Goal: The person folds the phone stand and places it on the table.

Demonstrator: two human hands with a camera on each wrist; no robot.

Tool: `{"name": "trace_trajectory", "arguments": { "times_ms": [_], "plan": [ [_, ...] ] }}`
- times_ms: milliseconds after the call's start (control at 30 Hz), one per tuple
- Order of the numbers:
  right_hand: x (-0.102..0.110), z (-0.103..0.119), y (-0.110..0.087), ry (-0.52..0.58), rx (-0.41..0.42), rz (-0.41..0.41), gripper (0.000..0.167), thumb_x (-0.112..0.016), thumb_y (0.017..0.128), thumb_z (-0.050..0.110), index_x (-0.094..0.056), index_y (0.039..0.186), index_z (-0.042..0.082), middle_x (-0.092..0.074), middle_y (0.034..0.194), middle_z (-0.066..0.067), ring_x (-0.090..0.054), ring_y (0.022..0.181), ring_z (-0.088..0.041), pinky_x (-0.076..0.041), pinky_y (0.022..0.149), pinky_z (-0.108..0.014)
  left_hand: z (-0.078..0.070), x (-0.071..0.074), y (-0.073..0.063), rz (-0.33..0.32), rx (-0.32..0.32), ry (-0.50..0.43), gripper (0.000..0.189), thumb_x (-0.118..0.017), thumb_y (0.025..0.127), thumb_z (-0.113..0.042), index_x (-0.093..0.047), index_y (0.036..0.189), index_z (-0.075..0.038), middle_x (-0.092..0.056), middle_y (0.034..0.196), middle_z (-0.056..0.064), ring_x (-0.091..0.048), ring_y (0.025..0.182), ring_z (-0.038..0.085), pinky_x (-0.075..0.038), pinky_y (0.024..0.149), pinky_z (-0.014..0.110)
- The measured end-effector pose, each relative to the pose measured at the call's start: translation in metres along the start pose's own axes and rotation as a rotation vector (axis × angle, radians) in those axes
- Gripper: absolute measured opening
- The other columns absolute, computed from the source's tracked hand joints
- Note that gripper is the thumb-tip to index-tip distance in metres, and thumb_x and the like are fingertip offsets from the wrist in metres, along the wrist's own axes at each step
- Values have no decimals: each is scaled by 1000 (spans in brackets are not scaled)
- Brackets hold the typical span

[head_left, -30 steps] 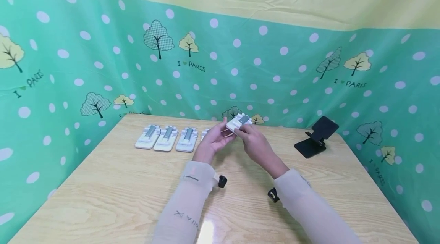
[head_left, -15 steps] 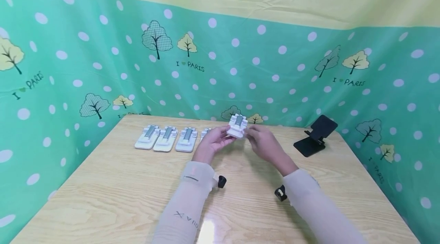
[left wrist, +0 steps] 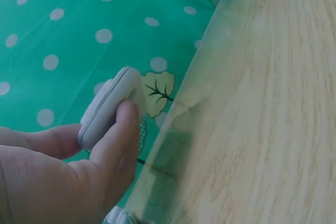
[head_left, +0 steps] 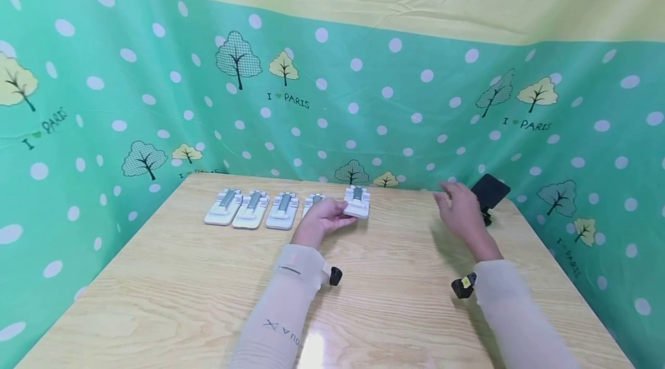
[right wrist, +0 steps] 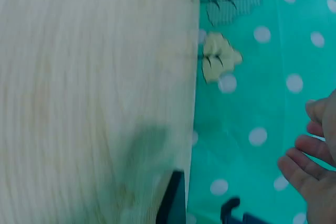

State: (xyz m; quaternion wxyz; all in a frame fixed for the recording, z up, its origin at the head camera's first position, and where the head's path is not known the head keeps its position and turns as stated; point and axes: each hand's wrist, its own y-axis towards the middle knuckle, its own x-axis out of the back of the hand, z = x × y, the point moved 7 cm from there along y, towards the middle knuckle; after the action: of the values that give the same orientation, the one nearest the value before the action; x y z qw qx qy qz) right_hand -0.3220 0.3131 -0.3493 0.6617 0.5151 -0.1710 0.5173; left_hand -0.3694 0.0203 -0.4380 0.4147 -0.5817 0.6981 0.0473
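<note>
In the head view my left hand [head_left: 322, 220] pinches a white folded phone stand [head_left: 357, 202] with a grey strip, just right of a row of similar stands. The left wrist view shows this stand edge-on between thumb and fingers, raised off the tabletop. My right hand [head_left: 461, 214] hovers at the right with nothing in it, its fingers loosely bent. Just beyond it stands an unfolded black phone stand [head_left: 490, 191], its base mostly hidden by that hand. At the right wrist view's edge, the right hand [right wrist: 315, 156] shows relaxed fingers.
Several white folded phone stands [head_left: 283, 212] lie side by side at the back left of the wooden table [head_left: 218, 294]; the rightmost of these is partly behind my left hand. A green dotted curtain [head_left: 291, 132] hangs along the back and both sides.
My right hand has let go of the white phone stand and moved right to the black one. My left hand has turned the white stand upright and lowered it toward the table.
</note>
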Motion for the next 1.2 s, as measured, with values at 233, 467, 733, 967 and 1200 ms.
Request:
{"name": "trace_trajectory", "arguments": {
  "times_ms": [233, 467, 733, 967, 1200],
  "plan": [
    [34, -33, -4, 23, -74, -246, 33, -54, 104, 11, -61, 128, -11, -61, 110, -29, -60, 99, -44, -52, 86, -58, 8, 4, 1, -62, 23, -42, 51, -43, 98, 15, -32, 148, 16, -47, 145, 37, -46, 137, 49, -45, 111, 54],
    [55, -65, -15, 56, -197, -541, 27, -55, 101, 4, -60, 121, -13, -59, 107, -32, -55, 101, -47, -45, 90, -58, 12, 6, 0, -103, 17, -4, 56, -40, 96, 19, -31, 151, 13, -48, 143, 36, -48, 135, 50, -46, 110, 55],
    [55, -115, -21, 257, -703, -416, 63, -45, 106, 36, -23, 157, 5, -33, 151, -23, -37, 134, -36, -39, 110, -49, 12, 6, 0, -116, -4, 99, 58, -35, 91, 22, -34, 148, 16, -50, 142, 36, -50, 134, 48, -46, 109, 55],
    [45, -137, -23, 478, -925, -246, 70, -44, 106, 45, -18, 163, 12, -33, 160, -16, -41, 141, -32, -44, 113, -41, 9, 4, -4, -155, -29, 205, 71, -34, 87, 24, -30, 155, 6, -55, 138, 34, -57, 127, 48, -52, 103, 55],
    [48, -140, -18, 474, -915, -216, 61, -46, 107, 37, -32, 160, 11, -33, 161, -16, -41, 143, -32, -46, 111, -39, 4, 5, -10, -191, -62, 296, 86, -38, 83, 27, -13, 162, 1, -56, 135, 35, -59, 124, 48, -55, 99, 53]
  ]
}}
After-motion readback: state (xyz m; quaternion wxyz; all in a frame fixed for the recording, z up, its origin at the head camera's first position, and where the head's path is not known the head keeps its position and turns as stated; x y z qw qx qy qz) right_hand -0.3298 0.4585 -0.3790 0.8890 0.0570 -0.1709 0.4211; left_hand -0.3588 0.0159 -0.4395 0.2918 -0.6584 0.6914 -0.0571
